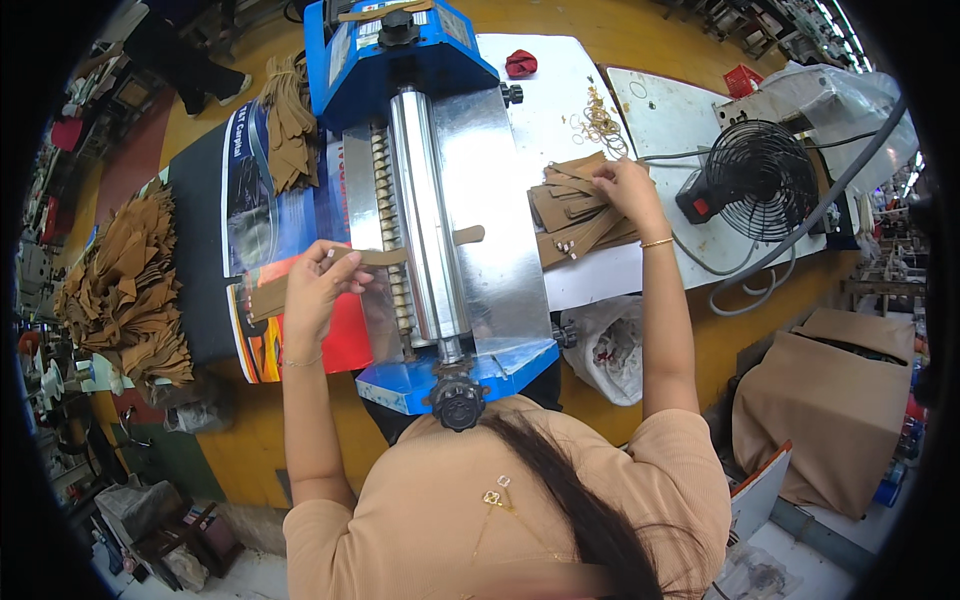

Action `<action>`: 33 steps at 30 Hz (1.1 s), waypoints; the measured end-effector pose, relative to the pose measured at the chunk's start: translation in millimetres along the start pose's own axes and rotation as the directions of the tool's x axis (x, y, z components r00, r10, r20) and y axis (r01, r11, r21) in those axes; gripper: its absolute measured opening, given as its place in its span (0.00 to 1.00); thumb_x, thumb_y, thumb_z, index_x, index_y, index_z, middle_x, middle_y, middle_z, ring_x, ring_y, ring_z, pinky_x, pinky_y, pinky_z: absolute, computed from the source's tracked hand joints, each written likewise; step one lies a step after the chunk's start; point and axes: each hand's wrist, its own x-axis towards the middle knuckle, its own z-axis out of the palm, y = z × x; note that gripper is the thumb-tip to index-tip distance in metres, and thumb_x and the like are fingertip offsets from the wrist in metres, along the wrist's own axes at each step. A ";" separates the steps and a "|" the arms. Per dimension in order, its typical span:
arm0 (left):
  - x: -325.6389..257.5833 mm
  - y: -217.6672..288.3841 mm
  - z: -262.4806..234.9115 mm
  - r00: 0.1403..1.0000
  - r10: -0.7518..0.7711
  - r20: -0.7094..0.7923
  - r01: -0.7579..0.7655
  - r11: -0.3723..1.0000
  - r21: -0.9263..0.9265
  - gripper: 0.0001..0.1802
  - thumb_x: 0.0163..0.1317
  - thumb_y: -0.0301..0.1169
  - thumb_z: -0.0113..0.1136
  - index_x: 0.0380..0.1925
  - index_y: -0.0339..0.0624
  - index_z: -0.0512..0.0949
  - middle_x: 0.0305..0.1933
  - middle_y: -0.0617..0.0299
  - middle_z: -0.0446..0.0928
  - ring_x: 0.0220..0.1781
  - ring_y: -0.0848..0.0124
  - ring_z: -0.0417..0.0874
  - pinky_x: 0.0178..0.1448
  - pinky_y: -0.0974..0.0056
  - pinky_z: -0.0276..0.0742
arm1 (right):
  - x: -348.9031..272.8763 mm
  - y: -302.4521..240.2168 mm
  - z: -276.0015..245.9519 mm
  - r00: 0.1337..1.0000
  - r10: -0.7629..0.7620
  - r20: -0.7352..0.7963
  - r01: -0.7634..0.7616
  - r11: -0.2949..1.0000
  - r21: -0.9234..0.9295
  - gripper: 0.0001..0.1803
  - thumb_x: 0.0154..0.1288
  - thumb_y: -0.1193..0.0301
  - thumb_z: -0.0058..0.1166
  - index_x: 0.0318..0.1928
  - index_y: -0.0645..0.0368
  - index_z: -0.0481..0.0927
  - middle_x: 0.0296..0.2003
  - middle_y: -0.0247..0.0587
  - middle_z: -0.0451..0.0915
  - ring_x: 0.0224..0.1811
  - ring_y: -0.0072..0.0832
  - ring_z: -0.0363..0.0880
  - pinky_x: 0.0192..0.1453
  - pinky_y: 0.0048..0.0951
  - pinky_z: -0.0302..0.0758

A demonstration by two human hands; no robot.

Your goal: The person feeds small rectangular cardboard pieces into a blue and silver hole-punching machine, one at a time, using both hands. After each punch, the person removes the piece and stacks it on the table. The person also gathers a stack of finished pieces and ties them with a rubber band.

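Note:
In front of me stands a blue roller machine with a shiny steel roller [424,210]. A brown leather-like strip [380,258] runs under the roller, its rounded end [469,235] showing on the metal plate beyond. My left hand [318,287] is closed on this strip left of the roller, finger and thumb pinching it. Another brown piece [266,299] shows just left of that hand. My right hand [628,193] reaches to a fanned pile of brown strips [570,208] on the right, its fingers pinched on a strip at the pile's upper edge.
A large heap of brown strips [130,285] lies at the far left, and a tied bundle [290,130] at the back left. Rubber bands [598,125] and a red cloth [521,64] lie on the white table. A black fan [755,180] with cables stands right.

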 end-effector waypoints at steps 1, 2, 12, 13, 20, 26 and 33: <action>-2.4 1.6 -3.9 0.999 -0.004 -0.039 0.005 1.000 0.012 0.08 0.64 0.27 0.63 0.37 0.36 0.74 0.33 0.57 0.81 0.30 0.72 0.84 0.32 0.74 0.78 | 0.5 5.3 6.6 1.000 0.001 0.000 -0.001 0.997 -0.078 0.09 0.59 0.66 0.62 0.37 0.56 0.87 0.35 0.48 0.83 0.38 0.44 0.83 0.46 0.40 0.78; -5.9 5.0 -9.3 0.999 0.031 -0.035 -0.031 1.000 0.006 0.08 0.64 0.27 0.63 0.37 0.36 0.74 0.33 0.57 0.81 0.30 0.72 0.84 0.32 0.74 0.78 | 1.2 9.8 12.0 0.997 0.044 0.062 -0.041 0.998 -0.057 0.11 0.60 0.62 0.61 0.38 0.54 0.87 0.38 0.48 0.81 0.43 0.44 0.81 0.49 0.42 0.77; -57.0 45.5 -50.7 0.967 0.192 -0.167 -0.198 0.980 -0.020 0.06 0.63 0.26 0.62 0.36 0.35 0.77 0.32 0.56 0.80 0.32 0.73 0.82 0.37 0.70 0.76 | 3.8 10.3 30.1 0.996 -0.021 -0.091 0.000 0.973 -0.229 0.13 0.60 0.59 0.60 0.37 0.54 0.87 0.37 0.46 0.81 0.42 0.43 0.80 0.46 0.44 0.76; -61.0 49.6 -54.9 0.959 0.215 -0.183 -0.225 0.974 -0.035 0.06 0.63 0.26 0.62 0.36 0.35 0.77 0.32 0.57 0.80 0.33 0.73 0.82 0.38 0.70 0.76 | 5.5 10.1 29.4 0.997 -0.007 -0.074 -0.009 0.976 -0.217 0.12 0.60 0.61 0.61 0.38 0.55 0.86 0.37 0.44 0.81 0.42 0.42 0.81 0.46 0.43 0.75; -79.0 66.9 -76.7 0.878 0.366 -0.307 -0.355 0.930 0.093 0.06 0.63 0.27 0.64 0.34 0.37 0.76 0.36 0.60 0.80 0.35 0.76 0.80 0.43 0.71 0.78 | 10.4 5.0 20.3 0.993 0.091 -0.076 -0.088 0.995 0.052 0.07 0.63 0.73 0.58 0.41 0.61 0.80 0.34 0.49 0.84 0.34 0.41 0.83 0.40 0.39 0.77; -65.9 55.5 -87.2 0.905 0.323 -0.276 -0.332 0.943 0.015 0.07 0.62 0.23 0.64 0.33 0.37 0.74 0.35 0.57 0.81 0.34 0.73 0.84 0.40 0.72 0.84 | -4.5 -15.9 -15.8 0.987 0.061 -0.149 -0.023 0.969 0.245 0.11 0.68 0.73 0.53 0.48 0.60 0.80 0.33 0.46 0.83 0.28 0.30 0.80 0.35 0.32 0.75; -26.7 -17.4 -129.8 0.891 0.087 -0.445 -0.146 0.984 -0.100 0.10 0.61 0.25 0.66 0.33 0.39 0.72 0.34 0.57 0.80 0.39 0.65 0.87 0.38 0.70 0.87 | -26.4 -34.8 -60.6 0.986 0.049 -0.160 0.010 0.937 0.350 0.11 0.69 0.71 0.54 0.48 0.61 0.81 0.30 0.34 0.81 0.25 0.17 0.71 0.30 0.21 0.70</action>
